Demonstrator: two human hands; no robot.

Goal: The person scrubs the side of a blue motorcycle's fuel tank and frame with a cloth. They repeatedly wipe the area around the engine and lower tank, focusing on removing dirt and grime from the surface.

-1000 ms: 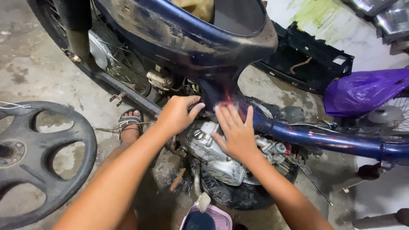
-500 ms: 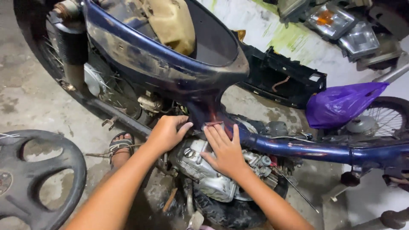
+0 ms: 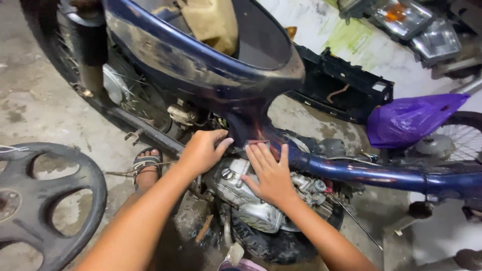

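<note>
Both of your hands lie flat, holding nothing firmly. Your right hand [image 3: 271, 173] presses spread fingers on a small reddish pad [image 3: 257, 144], it seems sandpaper, against the blue frame [image 3: 351, 170] of the motorcycle just above the engine [image 3: 246, 200]. Your left hand [image 3: 203, 150] rests loosely curled on the frame beside it, steadying. I judge you are rubbing the worn paint here. To continue, you need even pressure along the tube, keeping fingers away from the engine parts.
</note>
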